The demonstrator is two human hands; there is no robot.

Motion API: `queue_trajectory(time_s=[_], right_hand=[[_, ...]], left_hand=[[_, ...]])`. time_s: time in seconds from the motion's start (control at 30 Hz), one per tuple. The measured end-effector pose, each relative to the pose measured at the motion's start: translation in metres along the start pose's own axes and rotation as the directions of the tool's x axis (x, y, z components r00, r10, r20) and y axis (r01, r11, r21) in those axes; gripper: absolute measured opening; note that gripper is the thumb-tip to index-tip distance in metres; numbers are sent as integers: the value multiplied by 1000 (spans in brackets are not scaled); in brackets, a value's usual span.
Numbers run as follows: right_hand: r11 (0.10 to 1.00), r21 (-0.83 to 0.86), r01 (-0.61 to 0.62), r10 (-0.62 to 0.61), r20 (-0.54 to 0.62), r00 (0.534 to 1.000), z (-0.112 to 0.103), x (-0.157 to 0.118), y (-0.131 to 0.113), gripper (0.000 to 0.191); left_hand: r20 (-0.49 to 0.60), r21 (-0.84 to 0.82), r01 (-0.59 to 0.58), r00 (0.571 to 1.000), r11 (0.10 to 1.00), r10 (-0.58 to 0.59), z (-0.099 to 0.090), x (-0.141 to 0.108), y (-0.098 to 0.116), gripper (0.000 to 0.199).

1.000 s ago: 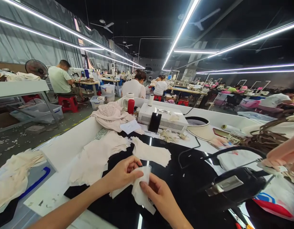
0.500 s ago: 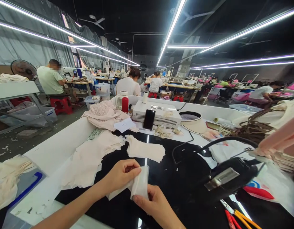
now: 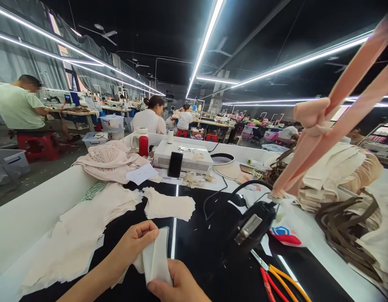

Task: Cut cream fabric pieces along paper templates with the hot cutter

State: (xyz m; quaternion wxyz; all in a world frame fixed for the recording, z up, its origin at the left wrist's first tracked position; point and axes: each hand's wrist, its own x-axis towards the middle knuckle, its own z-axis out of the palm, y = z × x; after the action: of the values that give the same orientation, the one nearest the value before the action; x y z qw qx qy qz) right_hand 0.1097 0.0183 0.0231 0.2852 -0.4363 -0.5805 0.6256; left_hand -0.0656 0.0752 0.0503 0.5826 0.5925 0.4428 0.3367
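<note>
Between my two hands is a folded, cream-white piece of fabric (image 3: pixel 158 256), held up over the black tabletop (image 3: pixel 209 251). My left hand (image 3: pixel 140 239) pinches its upper left edge between thumb and fingers. Lower down on the right, my right hand (image 3: pixel 178 281) grips the bottom corner, thumb in front. Part of the fabric hangs behind my left wrist. Just beyond lies a small stack of cream fabric pieces (image 3: pixel 168 204). A larger spread of cream pieces (image 3: pixel 77 230) covers the left side of the table.
To the right stands a black device with a cable (image 3: pixel 253 226), under hanging pink straps (image 3: pixel 310 138). Red- and orange-handled tools (image 3: pixel 272 272) lie near the front. A phone (image 3: pixel 175 164) leans on a white box (image 3: pixel 187 155). Brown strips (image 3: pixel 347 226) lie far right. Co-workers sit beyond.
The camera view has turned to the right, so the scene sits further left. Both hands still hold the fabric, which is turned slightly and shows a fold down its front.
</note>
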Motion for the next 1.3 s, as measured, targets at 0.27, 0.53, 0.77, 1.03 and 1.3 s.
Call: queue_trajectory(time_s=[0.27,0.53,0.77,1.03,1.3], right_hand=[[1000,-24,-2,3,49,999,4,-1,3,18],[904,-413,111,-214,-212,954,-18,9,4,21],[591,-806,-33,-392,-323,862,-48,19,10,54],[359,-919,-163,-482,-332,811,-68,15,14,60],[253,-965,73,-517,-71,853,-49,-2,21,55]], left_hand=[[55,-9,39,998,999,-38,-12,4,-22,56],[79,483,-394,909,782,409,-27,-2,10,39],[635,611,-790,524,46,568,0,-10,-36,20],[587,727,-684,666,62,460,17,-27,-55,41],[599,713,-694,680,106,422,11,-35,-47,22]])
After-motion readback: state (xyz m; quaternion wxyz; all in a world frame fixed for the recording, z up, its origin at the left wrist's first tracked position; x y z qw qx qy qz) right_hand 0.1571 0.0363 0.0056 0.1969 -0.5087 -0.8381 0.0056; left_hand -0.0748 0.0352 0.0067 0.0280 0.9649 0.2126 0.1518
